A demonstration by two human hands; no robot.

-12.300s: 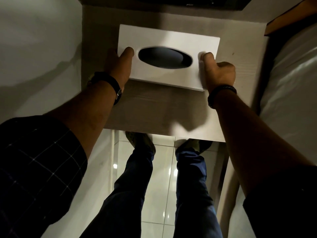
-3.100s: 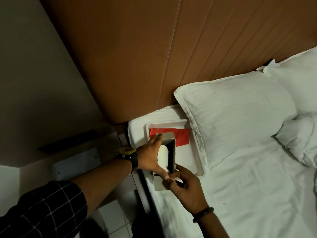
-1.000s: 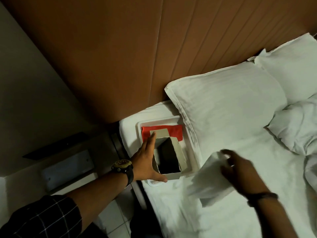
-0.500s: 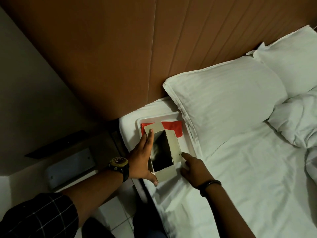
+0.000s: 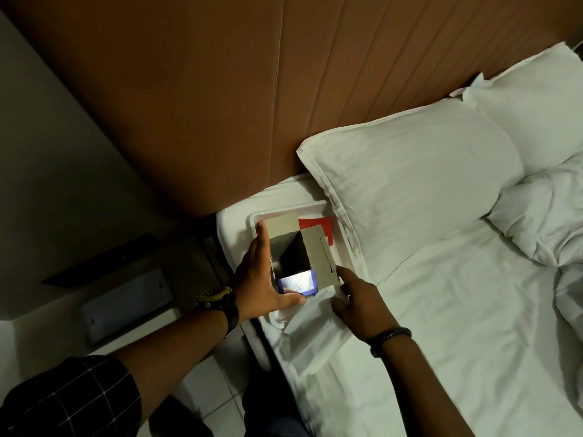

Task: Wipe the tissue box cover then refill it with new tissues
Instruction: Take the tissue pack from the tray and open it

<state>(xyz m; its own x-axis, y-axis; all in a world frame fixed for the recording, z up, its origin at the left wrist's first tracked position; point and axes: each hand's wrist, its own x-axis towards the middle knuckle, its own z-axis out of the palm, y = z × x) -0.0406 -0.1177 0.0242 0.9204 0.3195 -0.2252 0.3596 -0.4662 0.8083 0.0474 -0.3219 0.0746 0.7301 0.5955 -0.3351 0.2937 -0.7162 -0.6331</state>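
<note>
Since half a second ago, our right hand [image 5: 358, 302] shifts to the cardboard tissue box's [image 5: 295, 252] 4 o'clock flap, fingers loosely curled; left hand [image 5: 260, 275] lies flat, open, bracing it at 9 o'clock. It sits emptied in the white tray [image 5: 344, 244] on the bed [image 5: 441, 310]; wiping and refilling apparently remain.

Tray [image 5: 347, 244] on bed [image 5: 441, 310] corner, left of pillow [image 5: 410, 190]; opened carton [image 5: 293, 253] in tray (hands on both sides), headboard [image 5: 252, 89] behind.
</note>
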